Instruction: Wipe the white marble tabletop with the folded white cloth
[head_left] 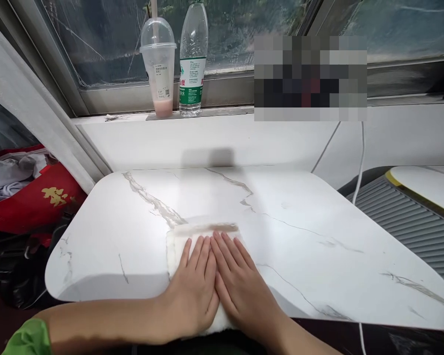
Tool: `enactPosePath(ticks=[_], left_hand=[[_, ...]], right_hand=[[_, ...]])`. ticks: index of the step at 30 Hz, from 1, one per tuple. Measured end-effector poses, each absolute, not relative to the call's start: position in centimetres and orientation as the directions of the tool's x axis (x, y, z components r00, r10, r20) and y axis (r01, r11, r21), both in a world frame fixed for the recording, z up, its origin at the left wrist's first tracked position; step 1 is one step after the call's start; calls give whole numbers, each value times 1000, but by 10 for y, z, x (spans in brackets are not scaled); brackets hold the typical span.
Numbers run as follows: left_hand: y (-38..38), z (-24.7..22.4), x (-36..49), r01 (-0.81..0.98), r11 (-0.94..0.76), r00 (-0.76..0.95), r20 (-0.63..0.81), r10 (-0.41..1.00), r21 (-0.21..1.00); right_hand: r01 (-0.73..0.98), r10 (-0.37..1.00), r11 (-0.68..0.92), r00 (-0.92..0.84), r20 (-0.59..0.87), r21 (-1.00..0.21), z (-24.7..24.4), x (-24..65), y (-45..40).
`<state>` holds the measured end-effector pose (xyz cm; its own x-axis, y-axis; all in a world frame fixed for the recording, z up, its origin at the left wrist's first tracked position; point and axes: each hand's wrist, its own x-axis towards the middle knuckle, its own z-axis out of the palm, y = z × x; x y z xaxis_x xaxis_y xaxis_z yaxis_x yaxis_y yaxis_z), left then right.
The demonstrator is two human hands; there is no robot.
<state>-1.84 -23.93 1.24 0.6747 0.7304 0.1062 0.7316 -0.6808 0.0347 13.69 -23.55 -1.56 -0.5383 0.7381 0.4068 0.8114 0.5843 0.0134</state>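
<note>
Cloth (178,246) lies under both hands (195,286) (240,283), flattened palms down, side by side.

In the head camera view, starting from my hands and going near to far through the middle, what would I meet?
Left hand and right hand side by side → far edge of the white cloth → back of the marbled tabletop → white wall panel → bottle → window.
</note>
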Motion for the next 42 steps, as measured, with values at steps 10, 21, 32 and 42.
enactPosePath(ticks=[10,21,32,42], left_hand=[[-126,5,-44,815,-577,572,95,815,52],[21,5,-83,841,-539,517,217,828,50],[-107,-1,-95,793,-609,593,232,771,-4],[-243,11,-123,856,-516,500,221,837,21]], right_hand=[[799,805,570,-496,325,-191,-15,103,-117],[837,847,499,-418,328,-223,-13,57,31],[817,799,557,-476,368,-151,-19,57,-96],[599,593,791,-699,400,-124,-10,36,-198]])
